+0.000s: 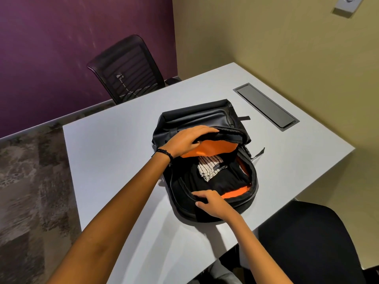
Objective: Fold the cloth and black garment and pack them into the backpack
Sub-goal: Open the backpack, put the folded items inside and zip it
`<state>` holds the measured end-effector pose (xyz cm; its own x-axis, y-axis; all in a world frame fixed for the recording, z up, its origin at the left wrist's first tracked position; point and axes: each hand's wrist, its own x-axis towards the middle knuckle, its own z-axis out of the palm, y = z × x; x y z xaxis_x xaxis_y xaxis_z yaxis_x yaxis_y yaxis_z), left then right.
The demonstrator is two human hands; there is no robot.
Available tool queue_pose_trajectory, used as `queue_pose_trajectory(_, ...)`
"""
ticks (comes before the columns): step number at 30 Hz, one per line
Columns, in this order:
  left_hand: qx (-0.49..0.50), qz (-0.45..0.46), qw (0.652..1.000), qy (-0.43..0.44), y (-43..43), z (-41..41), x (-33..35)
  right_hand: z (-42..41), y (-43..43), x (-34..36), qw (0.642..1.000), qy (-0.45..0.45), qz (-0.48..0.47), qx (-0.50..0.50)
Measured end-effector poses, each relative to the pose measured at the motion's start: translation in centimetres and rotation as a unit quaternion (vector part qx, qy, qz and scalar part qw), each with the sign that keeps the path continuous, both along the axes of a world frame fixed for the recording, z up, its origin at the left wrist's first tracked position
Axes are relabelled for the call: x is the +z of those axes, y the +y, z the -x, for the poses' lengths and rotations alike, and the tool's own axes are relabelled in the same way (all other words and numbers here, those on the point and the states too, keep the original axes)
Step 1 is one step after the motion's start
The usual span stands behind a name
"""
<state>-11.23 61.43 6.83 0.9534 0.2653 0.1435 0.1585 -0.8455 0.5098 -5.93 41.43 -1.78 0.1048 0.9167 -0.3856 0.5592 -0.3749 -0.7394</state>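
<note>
A black backpack [196, 119] with orange lining lies open on the white table [106, 152]. Inside it sit a folded black garment [223, 181] and, on top of that, a folded white cloth with dark stripes [209, 167]. My left hand [188, 140] grips the backpack's upper flap at its far rim, fingers curled over the edge. My right hand [211, 203] pinches the near rim of the opening beside the zipper.
A black mesh office chair [127, 68] stands behind the table's far left corner. A dark cable-port lid [266, 107] is set in the table to the right of the bag. A black chair seat [311, 238] is at the near right.
</note>
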Motion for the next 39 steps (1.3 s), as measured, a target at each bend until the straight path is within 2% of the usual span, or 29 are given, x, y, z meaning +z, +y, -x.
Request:
queue_pose_trajectory(8,0.001,0.042,0.999,-0.027,0.9,-0.3,0.2,-4.0,2.7,0.7,0.989,-0.041,-0.105,-0.093)
queue_pose_trajectory(12,0.012,0.069,0.997,-0.041,1.1,0.2,0.0,-5.1,5.7,-0.2,0.988,-0.083,-0.082,-0.1)
queue_pose_trajectory(19,0.02,0.069,0.996,-0.045,1.6,0.2,-0.1,-4.3,9.5,-3.0,0.994,-0.101,0.038,0.014)
queue_pose_trajectory(23,0.023,0.072,0.996,-0.042,2.3,0.0,-0.2,-2.7,9.8,-4.8,0.958,-0.24,0.101,0.118)
queue_pose_trajectory(27,0.024,0.074,0.996,-0.044,2.7,-0.3,-0.2,-2.0,9.6,-5.2,0.925,-0.324,0.084,0.178)
queue_pose_trajectory(30,0.018,0.067,0.996,-0.054,2.4,-0.5,-0.1,-2.1,10.0,-5.9,0.905,-0.359,0.079,0.214)
queue_pose_trajectory(34,0.009,0.054,0.997,-0.053,1.9,-0.6,0.0,-1.8,11.5,-6.4,0.879,-0.372,0.138,0.266)
queue_pose_trajectory(36,0.016,0.056,0.997,-0.047,1.9,-0.5,-0.1,-2.3,12.0,-6.1,0.889,-0.34,0.141,0.271)
queue_pose_trajectory(39,0.027,0.066,0.996,-0.048,2.1,-0.5,0.0,-4.2,11.4,-5.4,0.947,-0.235,0.041,0.214)
